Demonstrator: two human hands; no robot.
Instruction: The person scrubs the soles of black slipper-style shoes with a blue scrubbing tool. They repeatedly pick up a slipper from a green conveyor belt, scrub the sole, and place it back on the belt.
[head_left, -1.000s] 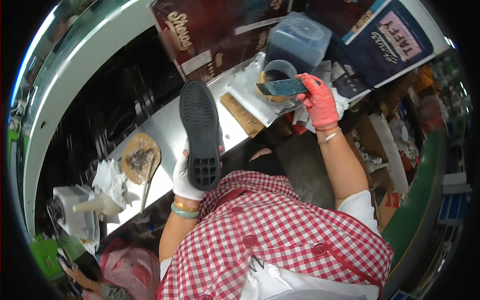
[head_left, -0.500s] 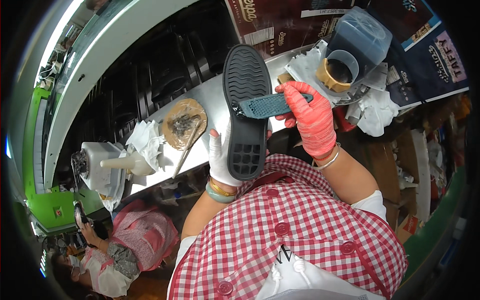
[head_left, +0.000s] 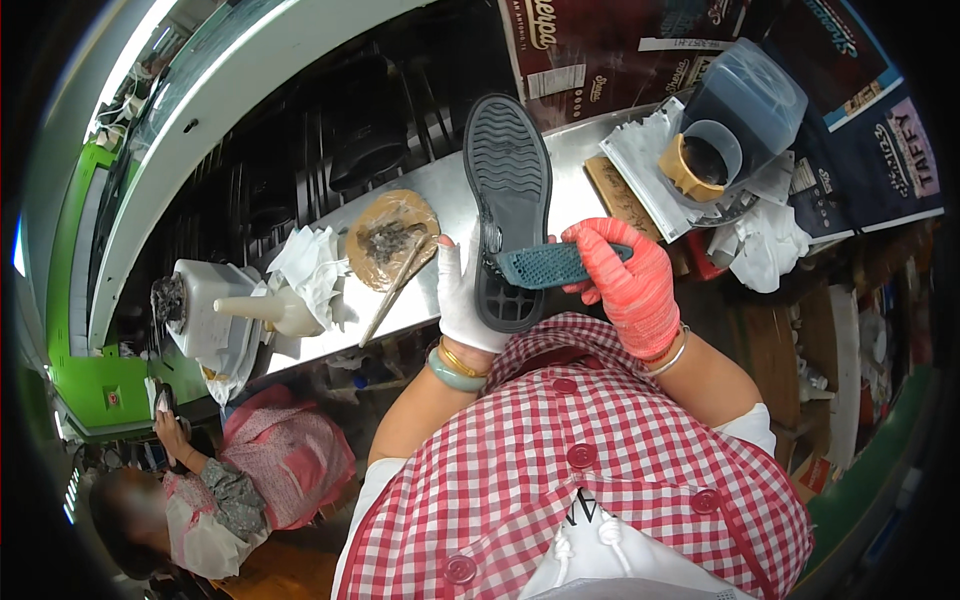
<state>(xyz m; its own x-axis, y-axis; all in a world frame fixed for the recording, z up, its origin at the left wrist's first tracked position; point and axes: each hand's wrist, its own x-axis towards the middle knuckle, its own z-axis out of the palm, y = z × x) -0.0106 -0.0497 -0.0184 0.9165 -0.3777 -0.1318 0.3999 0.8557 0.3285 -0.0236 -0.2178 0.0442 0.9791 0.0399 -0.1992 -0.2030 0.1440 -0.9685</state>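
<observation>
Left hand (head_left: 463, 300) in white glove gripped the black shoe sole (head_left: 510, 195) tread-up over the metal bench (head_left: 440, 190) — right hand (head_left: 630, 285), red-gloved, clutched a teal brush (head_left: 550, 266) against its heel.

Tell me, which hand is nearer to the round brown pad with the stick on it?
Left. The left hand, in a white glove, holds the black shoe sole just right of the round brown pad. The right hand, holding the teal brush, is beyond the sole.
</observation>
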